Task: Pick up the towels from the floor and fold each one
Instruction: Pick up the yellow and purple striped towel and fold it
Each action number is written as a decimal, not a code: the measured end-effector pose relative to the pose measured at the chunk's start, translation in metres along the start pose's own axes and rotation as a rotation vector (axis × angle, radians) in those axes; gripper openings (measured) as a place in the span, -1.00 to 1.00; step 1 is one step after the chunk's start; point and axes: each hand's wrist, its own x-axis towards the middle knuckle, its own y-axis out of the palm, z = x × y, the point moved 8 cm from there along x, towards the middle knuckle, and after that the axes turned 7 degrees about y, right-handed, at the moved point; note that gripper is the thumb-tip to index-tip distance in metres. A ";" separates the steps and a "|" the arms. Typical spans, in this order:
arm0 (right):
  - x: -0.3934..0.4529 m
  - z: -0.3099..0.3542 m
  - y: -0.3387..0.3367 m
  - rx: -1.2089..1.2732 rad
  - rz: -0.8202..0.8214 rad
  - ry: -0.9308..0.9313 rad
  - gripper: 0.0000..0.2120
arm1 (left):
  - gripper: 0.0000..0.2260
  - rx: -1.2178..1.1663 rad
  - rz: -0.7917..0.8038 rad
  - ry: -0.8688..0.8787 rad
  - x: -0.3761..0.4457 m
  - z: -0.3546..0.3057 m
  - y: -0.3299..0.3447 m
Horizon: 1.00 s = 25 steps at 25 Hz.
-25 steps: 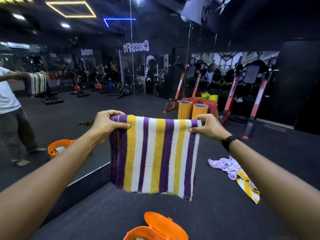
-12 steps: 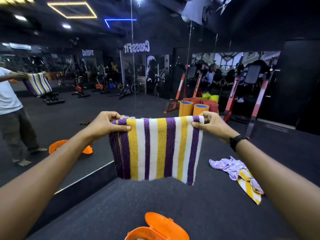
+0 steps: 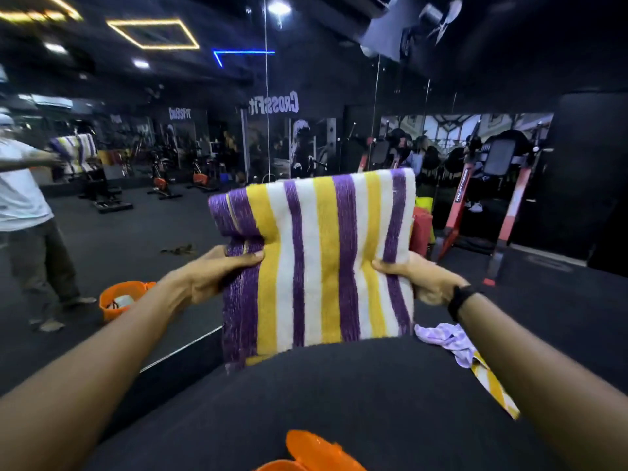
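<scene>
We have just flipped the striped towel up into another fold, left hand and right hand clamping its sides, leaving the crumpled towel at four o'clock.

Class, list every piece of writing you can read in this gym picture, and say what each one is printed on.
"CrossFit", seen mirror-reversed: large pale sign on the mirrored wall.
A second, smaller mirror-reversed sign further left: too blurred to read for certain.
White lettering running along the red rack upright: too small to read.
The striped towel carries no writing.
</scene>
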 end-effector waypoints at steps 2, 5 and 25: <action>0.004 -0.016 -0.004 0.063 -0.076 0.026 -0.20 | -0.55 -0.128 -0.196 -0.023 0.004 0.023 -0.013; 0.009 -0.010 -0.010 0.195 -0.163 0.032 -0.69 | -0.81 -0.315 -0.296 -0.115 0.011 0.036 -0.020; 0.001 0.005 -0.023 -0.492 -0.279 -0.171 -0.50 | -0.48 -0.157 -0.166 0.117 0.010 0.020 -0.013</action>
